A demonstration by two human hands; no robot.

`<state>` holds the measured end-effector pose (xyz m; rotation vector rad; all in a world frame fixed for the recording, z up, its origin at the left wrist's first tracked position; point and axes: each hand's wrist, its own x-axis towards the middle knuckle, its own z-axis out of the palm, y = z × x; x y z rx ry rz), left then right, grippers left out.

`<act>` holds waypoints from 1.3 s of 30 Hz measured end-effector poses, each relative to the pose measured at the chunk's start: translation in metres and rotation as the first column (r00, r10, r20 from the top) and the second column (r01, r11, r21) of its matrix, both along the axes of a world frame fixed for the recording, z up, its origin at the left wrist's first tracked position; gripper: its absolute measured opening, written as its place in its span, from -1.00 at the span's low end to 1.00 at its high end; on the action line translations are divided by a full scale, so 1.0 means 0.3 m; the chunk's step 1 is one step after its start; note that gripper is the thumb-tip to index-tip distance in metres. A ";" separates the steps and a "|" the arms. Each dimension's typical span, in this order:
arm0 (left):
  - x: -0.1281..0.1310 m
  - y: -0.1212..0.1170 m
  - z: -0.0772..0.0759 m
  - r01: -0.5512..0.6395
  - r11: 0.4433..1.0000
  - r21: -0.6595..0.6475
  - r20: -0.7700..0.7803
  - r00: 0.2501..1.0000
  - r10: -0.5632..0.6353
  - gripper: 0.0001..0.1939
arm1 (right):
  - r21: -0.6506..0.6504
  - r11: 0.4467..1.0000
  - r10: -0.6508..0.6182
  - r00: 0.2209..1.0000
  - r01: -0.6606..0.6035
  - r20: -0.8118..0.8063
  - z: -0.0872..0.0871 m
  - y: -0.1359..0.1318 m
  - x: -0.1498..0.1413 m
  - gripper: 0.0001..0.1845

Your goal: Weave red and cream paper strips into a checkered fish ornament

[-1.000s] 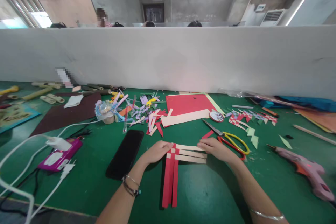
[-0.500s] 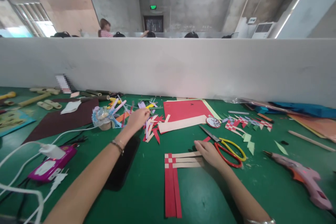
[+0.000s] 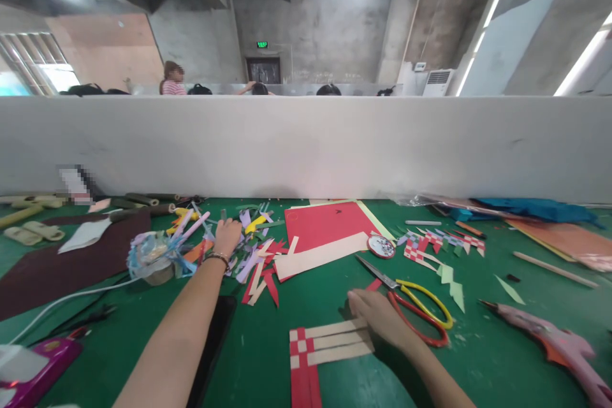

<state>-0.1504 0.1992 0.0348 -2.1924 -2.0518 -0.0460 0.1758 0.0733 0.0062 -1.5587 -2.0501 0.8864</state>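
My left hand [image 3: 227, 239] reaches into a pile of coloured paper scraps [image 3: 248, 261], its fingers bent downward and close together. Whatever lies under those fingertips is hidden. Closer to me, my right hand [image 3: 377, 317] lies with curled fingers over the loose ends of the woven paper strips [image 3: 335, 339]. These are cream strips crossing red ones in a small check at the left end, with the red tails running toward me. Scissors [image 3: 411, 303] with red and yellow handles lie open just beyond my right hand, above a small red piece.
Red paper [image 3: 320, 226] with a cream band [image 3: 325, 255] lies ahead, near a round patterned disc [image 3: 381, 245]. A pink glue gun [image 3: 549, 338] is at right. A black phone-like slab [image 3: 213, 357] lies beneath my left forearm, a purple power strip [image 3: 52, 363] further left. A white partition [image 3: 306, 146] closes the back.
My left hand has moved forward and left, deeper into the scraps. My right hand stays over the strip ends. The view has tilted up and shifted, so the table sits lower in the picture.
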 end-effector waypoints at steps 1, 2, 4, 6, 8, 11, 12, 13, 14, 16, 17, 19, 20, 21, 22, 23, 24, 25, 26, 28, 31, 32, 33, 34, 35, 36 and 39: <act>0.003 0.006 0.006 0.009 1.000 -0.021 -0.023 1.000 -0.009 -0.70 | -0.007 1.000 0.003 1.000 -0.003 -0.003 -0.001 0.001 0.001 -0.59; 0.004 0.011 0.013 0.012 0.999 -0.046 -0.045 0.999 -0.014 -0.70 | -0.013 1.000 0.006 1.000 -0.006 -0.006 -0.001 0.001 0.002 -0.59; 0.003 0.017 0.029 0.021 0.995 -0.097 -0.080 0.996 -0.029 -0.70 | -0.023 1.000 0.009 1.000 -0.009 -0.009 0.000 0.001 0.004 -0.61; 0.000 0.020 0.041 0.036 0.989 -0.143 -0.097 0.994 -0.050 -0.69 | -0.026 1.000 0.011 1.000 -0.011 -0.013 0.002 -0.001 0.004 -0.62; -0.005 0.019 0.049 0.049 0.982 -0.181 -0.103 0.992 -0.068 -0.69 | -0.026 1.000 0.012 1.000 -0.012 -0.016 0.004 -0.004 0.004 -0.63; -0.015 0.011 0.055 0.065 0.975 -0.212 -0.099 0.991 -0.088 -0.70 | -0.025 1.000 0.013 1.000 -0.014 -0.022 0.006 -0.006 0.004 -0.64; -0.019 0.007 0.055 0.070 0.974 -0.216 -0.096 0.991 -0.093 -0.70 | -0.024 1.000 0.014 1.000 -0.014 -0.025 0.006 -0.006 0.004 -0.65; -0.022 0.003 0.056 0.074 0.974 -0.215 -0.091 0.991 -0.095 -0.70 | -0.023 1.000 0.014 1.000 -0.014 -0.026 0.007 -0.006 0.004 -0.66; -0.026 -0.001 0.056 0.075 0.974 -0.212 -0.085 0.992 -0.095 -0.70 | -0.023 1.000 0.013 1.000 -0.014 -0.027 0.008 -0.006 0.003 -0.66; -0.033 -0.008 0.057 0.069 0.978 -0.195 -0.065 0.994 -0.083 -0.70 | -0.021 1.000 0.010 1.000 -0.011 -0.028 0.008 -0.007 0.002 -0.67; -0.035 -0.009 0.059 0.062 0.981 -0.182 -0.052 0.996 -0.073 -0.70 | -0.020 1.000 0.009 1.000 -0.009 -0.029 0.009 -0.007 0.001 -0.68; -0.038 -0.008 0.064 0.048 0.988 -0.148 -0.016 0.999 -0.051 -0.70 | -0.019 1.000 0.007 1.000 -0.008 -0.028 0.008 -0.007 0.001 -0.68; -0.039 -0.005 0.067 0.043 0.991 -0.126 0.005 0.999 -0.042 -0.70 | -0.018 1.000 0.007 1.000 -0.008 -0.028 0.008 -0.007 0.001 -0.69; -0.041 -0.002 0.072 0.039 0.994 -0.103 0.029 0.999 -0.036 -0.70 | -0.017 1.000 0.008 1.000 -0.008 -0.026 0.008 -0.007 0.001 -0.69; -0.042 0.002 0.078 0.036 0.996 -0.077 0.053 0.998 -0.032 -0.70 | -0.016 1.000 0.009 1.000 -0.009 -0.025 0.008 -0.006 0.002 -0.70; -0.045 0.006 0.084 0.033 0.998 -0.050 0.080 0.996 -0.029 -0.70 | -0.015 1.000 0.010 1.000 -0.010 -0.024 0.007 -0.006 0.002 -0.70; -0.047 0.010 0.092 0.029 0.999 -0.021 0.108 0.994 -0.026 -0.70 | -0.014 1.000 0.012 1.000 -0.012 -0.023 0.007 -0.005 0.003 -0.70; -0.050 0.013 0.102 0.022 1.000 0.012 0.138 0.990 -0.023 -0.70 | -0.013 1.000 0.015 1.000 -0.016 -0.024 0.006 -0.004 0.004 -0.70; -0.053 0.016 0.112 0.013 0.999 0.046 0.169 0.985 -0.021 -0.71 | -0.011 1.000 0.018 1.000 -0.018 -0.025 0.005 -0.004 0.004 -0.70; -0.058 0.017 0.138 -0.010 0.992 0.124 0.232 0.973 -0.019 -0.75 | -0.006 1.000 0.023 0.999 -0.023 -0.030 0.004 -0.003 0.005 -0.71; -0.063 0.006 0.184 -0.044 0.968 0.248 0.321 0.946 -0.039 -0.73 | 0.001 1.000 0.025 0.999 -0.025 -0.040 0.003 -0.006 0.005 -0.71; -0.065 -0.001 0.200 -0.061 0.955 0.289 0.349 0.936 -0.046 -0.70 | 0.004 1.000 0.027 0.999 -0.027 -0.042 0.003 -0.007 0.005 -0.71; -0.068 -0.008 0.215 -0.083 0.940 0.331 0.379 0.924 -0.052 -0.69 | 0.007 1.000 0.028 0.999 -0.028 -0.043 0.003 -0.008 0.005 -0.71; -0.072 -0.016 0.230 -0.110 0.922 0.372 0.409 0.911 -0.056 -0.67 | 0.010 1.000 0.030 0.999 -0.030 -0.044 0.003 -0.009 0.005 -0.71; -0.077 -0.022 0.244 -0.139 0.902 0.409 0.439 0.896 -0.061 -0.65 | 0.014 0.999 0.033 0.999 -0.032 -0.043 0.004 -0.010 0.004 -0.71; -0.085 -0.027 0.256 -0.167 0.882 0.441 0.468 0.881 -0.068 -0.63 | 0.018 0.999 0.035 0.999 -0.035 -0.041 0.005 -0.010 0.004 -0.71; -0.113 -0.031 0.286 -0.206 0.848 0.488 0.541 0.834 -0.108 -0.62 | 0.031 0.999 0.035 0.999 -0.034 -0.032 0.010 -0.010 0.003 -0.72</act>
